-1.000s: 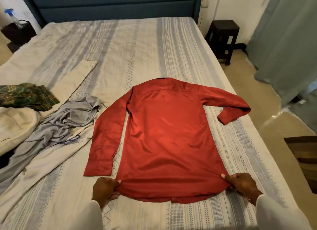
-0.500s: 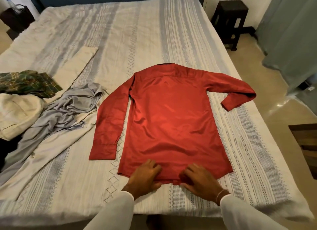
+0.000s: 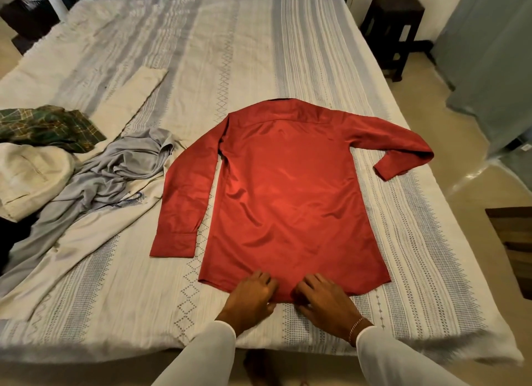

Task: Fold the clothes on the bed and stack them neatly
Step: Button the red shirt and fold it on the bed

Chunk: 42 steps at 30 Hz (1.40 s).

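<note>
Long-sleeved satiny red shirt [image 3: 290,195] is laid back-up mid-bed on the striped cream bedspread [image 3: 259,54], and both hands, left [image 3: 253,296] and right [image 3: 325,302], press fairly flat-fingered on its hem at 6 o'clock, probably smoothing it for folding.

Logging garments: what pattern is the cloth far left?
Green plaid cloth, in the head view.
</note>
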{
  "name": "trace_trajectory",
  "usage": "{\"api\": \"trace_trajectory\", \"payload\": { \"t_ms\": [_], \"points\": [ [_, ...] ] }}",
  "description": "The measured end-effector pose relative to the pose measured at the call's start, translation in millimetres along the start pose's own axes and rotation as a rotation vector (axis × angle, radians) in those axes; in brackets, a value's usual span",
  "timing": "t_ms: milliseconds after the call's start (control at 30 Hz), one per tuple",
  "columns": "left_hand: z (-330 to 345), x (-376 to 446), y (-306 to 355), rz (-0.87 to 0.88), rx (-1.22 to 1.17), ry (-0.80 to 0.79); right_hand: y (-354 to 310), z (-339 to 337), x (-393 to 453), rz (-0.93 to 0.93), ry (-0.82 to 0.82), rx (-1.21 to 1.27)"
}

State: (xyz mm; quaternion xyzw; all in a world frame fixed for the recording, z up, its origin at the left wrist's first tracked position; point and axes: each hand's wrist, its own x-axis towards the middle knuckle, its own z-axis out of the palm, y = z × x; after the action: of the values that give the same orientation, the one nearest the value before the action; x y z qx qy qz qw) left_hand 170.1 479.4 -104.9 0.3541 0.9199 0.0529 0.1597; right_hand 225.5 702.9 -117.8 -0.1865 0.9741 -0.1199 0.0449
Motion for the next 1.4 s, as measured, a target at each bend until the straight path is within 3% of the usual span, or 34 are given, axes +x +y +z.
{"api": "trace_trajectory", "payload": {
  "t_ms": [200,367,467,567,767,1033,1233,1400],
  "points": [
    [13.1,1.0,15.4,0.105,0.104,-0.005,-7.3,3.1,8.9,0.028,-0.056,-0.076],
    [11.1,5.2,12.7,-0.077,-0.251,0.171,6.4,-16.2,22.3,0.102,-0.039,0.265],
    [3.5,3.8,12.1,-0.046,-0.270,0.209,12.4,-24.1,25.1,0.091,-0.098,0.365],
    [-0.9,-1.2,15.9,-0.040,-0.201,0.325,17.5,-26.5,27.8,0.114,-0.068,0.422],
    [19.4,-9.7,29.1,0.153,0.097,0.464,14.9,-23.9,28.1,0.120,-0.046,0.456],
    [39.9,-7.7,34.6,-0.018,0.075,0.321,0.0,-15.5,14.7,0.057,-0.094,0.327],
    [41.0,-8.5,40.2,0.012,0.033,0.412,-1.9,-11.5,8.3,0.078,-0.062,0.282],
    [42.9,-12.1,38.7,0.090,-0.020,0.390,-3.4,-13.8,2.7,0.007,-0.150,0.266]
  ]
}}
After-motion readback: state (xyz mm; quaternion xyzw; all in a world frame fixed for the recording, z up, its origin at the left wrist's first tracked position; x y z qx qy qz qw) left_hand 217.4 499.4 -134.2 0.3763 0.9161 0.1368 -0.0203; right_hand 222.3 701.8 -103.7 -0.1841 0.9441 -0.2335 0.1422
